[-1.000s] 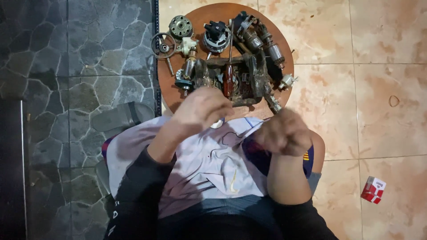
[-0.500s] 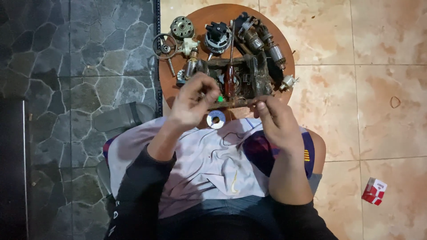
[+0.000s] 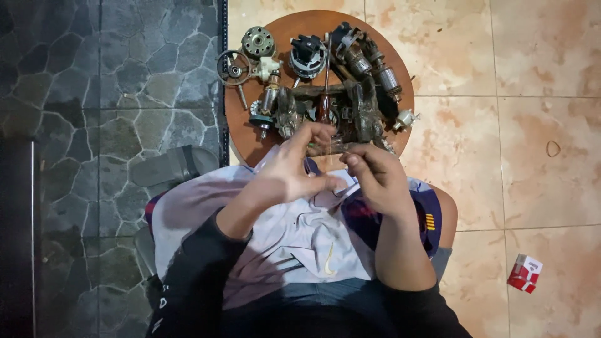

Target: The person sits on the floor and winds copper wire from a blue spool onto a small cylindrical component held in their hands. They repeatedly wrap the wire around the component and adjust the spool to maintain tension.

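Note:
My left hand [image 3: 289, 170] and my right hand [image 3: 377, 177] meet over my lap, at the near edge of a round brown wooden board [image 3: 245, 139]. The fingertips of both hands pinch a thin pale strand [image 3: 330, 148] between them; it is too small to tell what it is. Just beyond the fingers lies a heap of old motor parts [image 3: 360, 94]: armatures, a fan wheel [image 3: 233, 67], a round housing [image 3: 258, 42] and a screwdriver [image 3: 325, 94] with a dark red handle. A pale cloth [image 3: 300, 241] covers my lap.
A grey sandal [image 3: 168, 166] lies on the dark stone paving to my left. Tan floor tiles spread to the right, with a small red and white box [image 3: 524, 273] on them. A dark metal rail [image 3: 223, 75] divides the paving from the tiles.
Both hands rose from my lap to the board's near edge and came together. A small silver ring-shaped spool seen between them half a second ago is now hidden.

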